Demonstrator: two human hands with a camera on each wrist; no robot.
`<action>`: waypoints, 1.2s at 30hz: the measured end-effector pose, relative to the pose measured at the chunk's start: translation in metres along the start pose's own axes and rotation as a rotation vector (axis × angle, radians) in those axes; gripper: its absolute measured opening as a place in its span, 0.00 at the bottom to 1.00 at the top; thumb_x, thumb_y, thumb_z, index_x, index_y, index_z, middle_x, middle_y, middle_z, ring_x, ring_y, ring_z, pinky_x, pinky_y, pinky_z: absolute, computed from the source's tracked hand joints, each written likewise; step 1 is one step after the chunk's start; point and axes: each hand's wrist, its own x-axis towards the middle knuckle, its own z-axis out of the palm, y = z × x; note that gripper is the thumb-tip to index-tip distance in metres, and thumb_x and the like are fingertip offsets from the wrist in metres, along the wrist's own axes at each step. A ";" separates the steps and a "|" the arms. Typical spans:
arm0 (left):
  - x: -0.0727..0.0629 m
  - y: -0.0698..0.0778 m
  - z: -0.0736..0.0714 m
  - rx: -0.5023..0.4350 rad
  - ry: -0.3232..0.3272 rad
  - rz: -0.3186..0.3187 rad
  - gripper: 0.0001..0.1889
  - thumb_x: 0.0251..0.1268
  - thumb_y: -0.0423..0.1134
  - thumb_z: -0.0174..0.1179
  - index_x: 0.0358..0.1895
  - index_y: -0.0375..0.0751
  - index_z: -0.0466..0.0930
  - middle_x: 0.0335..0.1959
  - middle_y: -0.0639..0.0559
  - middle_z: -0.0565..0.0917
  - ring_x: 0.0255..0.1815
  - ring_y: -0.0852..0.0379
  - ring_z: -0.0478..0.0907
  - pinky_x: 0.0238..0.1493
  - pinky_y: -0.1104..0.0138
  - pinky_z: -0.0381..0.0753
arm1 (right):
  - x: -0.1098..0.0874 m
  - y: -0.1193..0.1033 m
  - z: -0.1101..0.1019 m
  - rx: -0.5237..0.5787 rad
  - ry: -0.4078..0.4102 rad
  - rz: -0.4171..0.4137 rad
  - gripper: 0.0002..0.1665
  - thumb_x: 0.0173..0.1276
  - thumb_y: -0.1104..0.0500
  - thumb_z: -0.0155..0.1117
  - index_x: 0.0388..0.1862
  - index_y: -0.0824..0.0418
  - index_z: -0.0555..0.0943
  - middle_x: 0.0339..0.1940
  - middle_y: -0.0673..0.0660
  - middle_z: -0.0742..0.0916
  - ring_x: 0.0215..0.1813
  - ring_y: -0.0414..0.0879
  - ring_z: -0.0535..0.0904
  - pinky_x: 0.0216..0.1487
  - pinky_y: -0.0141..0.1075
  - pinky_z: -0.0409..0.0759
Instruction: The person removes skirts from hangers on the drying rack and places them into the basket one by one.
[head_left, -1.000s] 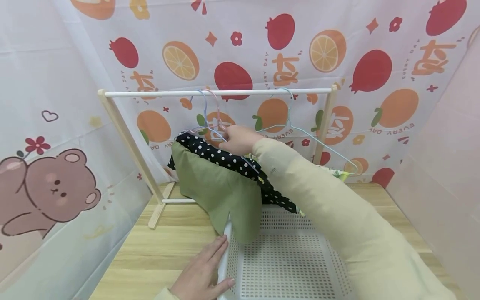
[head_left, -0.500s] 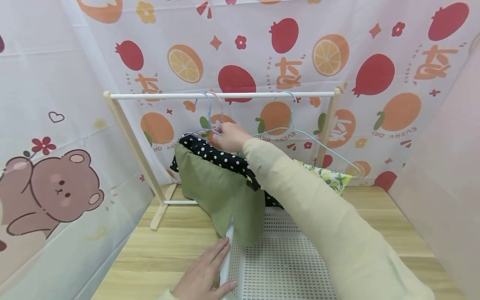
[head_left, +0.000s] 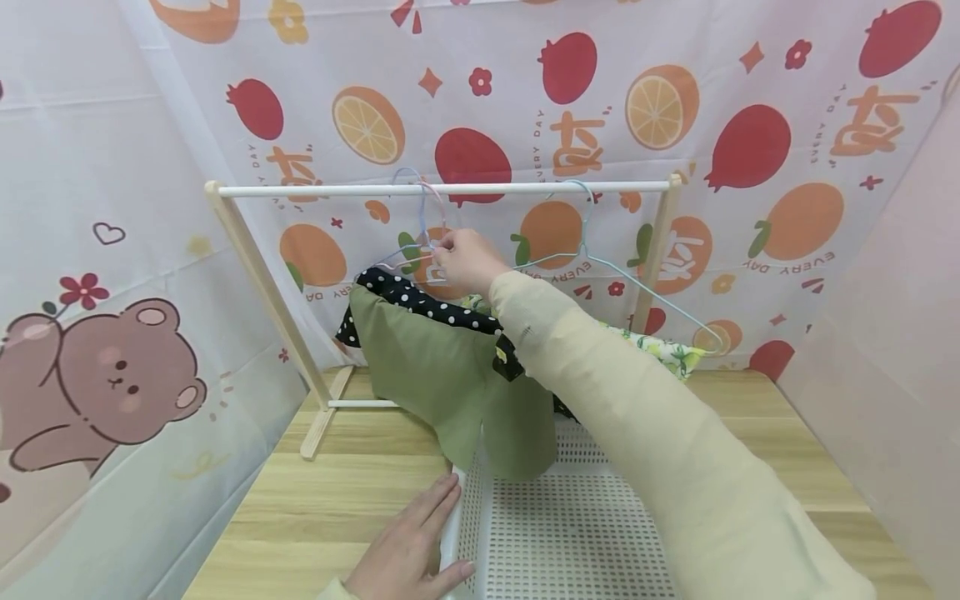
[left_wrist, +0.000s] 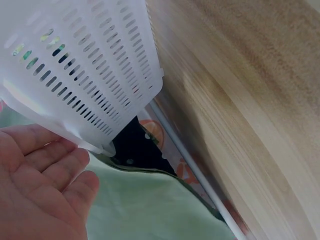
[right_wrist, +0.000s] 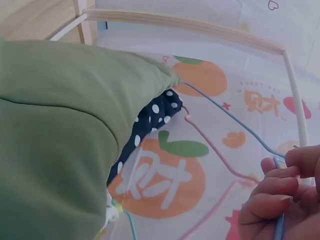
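Observation:
My right hand (head_left: 468,260) pinches a blue hanger (right_wrist: 235,122) near the base of its hook, just under the rack's white rod (head_left: 322,191). The hook stands above rod height. A green garment (head_left: 420,358) hangs from this hanger, its lower part draping over the corner of a white perforated basket (head_left: 570,533). Close behind is a black polka-dot garment (right_wrist: 155,112) on a pink hanger (right_wrist: 210,145). My left hand (head_left: 401,546) rests along the basket's left rim, fingers extended against the outside and thumb at the edge. The right forearm hides part of the garments.
A mint hanger (head_left: 630,277) bearing a lemon-print garment (head_left: 667,354) hangs farther right on the rod. The rack's wooden posts (head_left: 255,275) stand on the wooden table (head_left: 300,508). Behind them hangs a fruit-print curtain (head_left: 510,100).
My right hand has risen slightly, lifting the blue hanger's hook above the rod. The green garment has swung rightward over the basket. My left hand stays on the rim.

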 end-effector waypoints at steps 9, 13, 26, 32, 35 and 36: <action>0.000 0.003 -0.002 -0.033 -0.059 -0.051 0.45 0.55 0.63 0.64 0.68 0.33 0.66 0.70 0.43 0.66 0.68 0.47 0.65 0.58 0.54 0.75 | -0.015 0.006 -0.028 0.027 0.012 0.010 0.15 0.78 0.56 0.46 0.43 0.63 0.78 0.38 0.57 0.81 0.32 0.44 0.71 0.28 0.31 0.70; 0.000 0.003 -0.003 -0.039 -0.068 -0.061 0.45 0.55 0.63 0.64 0.68 0.33 0.66 0.70 0.43 0.66 0.69 0.47 0.65 0.59 0.54 0.74 | -0.019 0.009 -0.037 0.040 0.001 0.008 0.15 0.78 0.58 0.45 0.34 0.63 0.75 0.30 0.57 0.78 0.27 0.43 0.68 0.25 0.32 0.68; -0.003 0.002 0.003 -0.027 -0.032 -0.045 0.46 0.53 0.63 0.65 0.68 0.34 0.66 0.71 0.45 0.66 0.69 0.49 0.65 0.59 0.56 0.75 | -0.030 0.001 -0.049 0.068 0.016 -0.006 0.18 0.77 0.59 0.47 0.24 0.59 0.70 0.23 0.53 0.71 0.22 0.41 0.61 0.23 0.32 0.62; -0.003 0.003 0.003 -0.035 -0.054 -0.058 0.46 0.54 0.64 0.63 0.69 0.34 0.65 0.71 0.46 0.65 0.69 0.50 0.64 0.59 0.55 0.74 | -0.055 0.002 -0.068 0.076 -0.041 -0.025 0.11 0.77 0.59 0.48 0.35 0.63 0.74 0.36 0.60 0.77 0.24 0.43 0.61 0.26 0.33 0.62; -0.003 0.003 0.002 -0.034 -0.059 -0.063 0.45 0.55 0.64 0.63 0.69 0.34 0.65 0.71 0.45 0.65 0.69 0.49 0.64 0.59 0.55 0.74 | -0.066 0.006 -0.079 0.055 -0.038 -0.037 0.10 0.76 0.58 0.49 0.40 0.62 0.76 0.35 0.57 0.78 0.23 0.44 0.64 0.25 0.33 0.65; -0.003 0.003 0.002 -0.031 -0.057 -0.063 0.45 0.55 0.64 0.63 0.69 0.34 0.65 0.71 0.45 0.65 0.69 0.49 0.64 0.59 0.55 0.74 | -0.069 0.008 -0.083 0.037 -0.032 -0.047 0.10 0.75 0.58 0.50 0.43 0.61 0.77 0.36 0.56 0.79 0.26 0.45 0.68 0.27 0.34 0.68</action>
